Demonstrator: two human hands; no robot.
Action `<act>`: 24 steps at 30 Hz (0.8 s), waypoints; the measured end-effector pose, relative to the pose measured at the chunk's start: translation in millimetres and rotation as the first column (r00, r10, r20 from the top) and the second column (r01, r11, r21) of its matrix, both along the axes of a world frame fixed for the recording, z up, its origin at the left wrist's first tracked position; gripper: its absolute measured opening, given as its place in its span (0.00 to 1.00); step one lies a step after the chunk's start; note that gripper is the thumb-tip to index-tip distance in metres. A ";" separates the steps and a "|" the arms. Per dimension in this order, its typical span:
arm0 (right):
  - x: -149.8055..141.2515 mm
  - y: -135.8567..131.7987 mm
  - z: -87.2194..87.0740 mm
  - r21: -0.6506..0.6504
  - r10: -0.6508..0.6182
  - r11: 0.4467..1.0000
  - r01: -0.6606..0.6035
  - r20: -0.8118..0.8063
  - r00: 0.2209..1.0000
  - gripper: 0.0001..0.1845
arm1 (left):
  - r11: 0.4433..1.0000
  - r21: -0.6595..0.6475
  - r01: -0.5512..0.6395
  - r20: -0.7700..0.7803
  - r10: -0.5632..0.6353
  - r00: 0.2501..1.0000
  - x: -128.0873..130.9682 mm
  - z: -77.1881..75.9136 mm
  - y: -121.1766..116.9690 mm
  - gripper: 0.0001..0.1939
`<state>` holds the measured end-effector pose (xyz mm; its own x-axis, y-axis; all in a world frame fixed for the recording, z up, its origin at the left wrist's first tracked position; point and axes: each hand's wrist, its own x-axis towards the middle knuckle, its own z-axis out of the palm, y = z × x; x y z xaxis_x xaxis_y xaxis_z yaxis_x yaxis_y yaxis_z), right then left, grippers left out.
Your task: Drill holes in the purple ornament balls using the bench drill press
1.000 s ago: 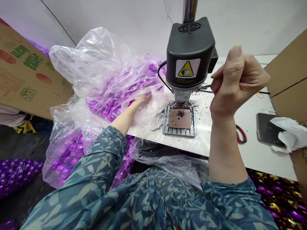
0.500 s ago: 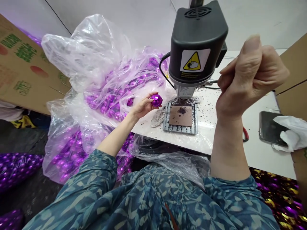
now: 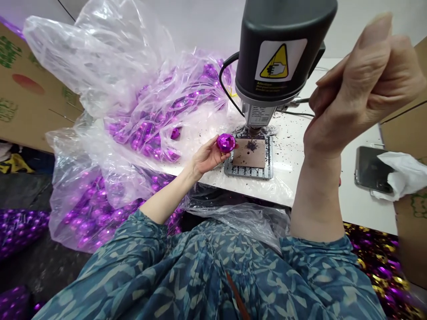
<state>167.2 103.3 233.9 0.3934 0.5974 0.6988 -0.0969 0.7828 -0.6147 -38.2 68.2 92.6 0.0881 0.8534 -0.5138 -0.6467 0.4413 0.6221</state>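
Left hand [image 3: 211, 158] pinches purple mirrored ball [image 3: 226, 142] just left of brown board [image 3: 245, 161], fingers partly hidden. Right hand [image 3: 362, 89] curls round drill-press lever [image 3: 303, 101], hiding its end. Motor housing [image 3: 287, 26] cut off above; drill bit [image 3: 252, 135] indistinct.

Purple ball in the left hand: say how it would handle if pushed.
The purple ball would probably roll, being round. Its glossy, faceted surface may be slightly slippery. It is likely light: the left hand holds it by the fingers.
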 end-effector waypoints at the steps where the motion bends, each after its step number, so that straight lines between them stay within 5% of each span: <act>1: -0.2 -0.3 0.2 -0.002 0.001 1.000 -0.001 0.008 1.000 0.33 | 1.000 -0.012 -0.004 -0.011 0.004 1.000 1.2 -0.9 -1.5 0.22; 5: -0.4 -2.7 1.0 -0.012 -0.002 1.000 0.002 0.034 0.999 0.32 | 0.998 -0.009 0.059 -0.075 -0.059 0.995 0.4 -5.3 -6.2 0.23; 9: 3.8 3.3 -1.2 0.002 -0.001 1.000 0.001 0.056 0.998 0.33 | 0.977 0.159 0.142 -0.172 -0.114 0.979 -6.1 -15.4 -8.8 0.20; 15: 10.9 12.4 -5.0 0.012 0.007 1.000 -0.009 0.124 0.992 0.35 | 0.880 0.431 0.202 -0.447 0.014 0.894 -8.8 -40.9 -0.2 0.40; 24: 7.7 11.2 -6.4 0.026 0.027 0.999 -0.030 0.124 0.992 0.35 | 0.819 0.436 0.374 -0.588 -0.056 0.807 10.8 -63.3 30.9 0.29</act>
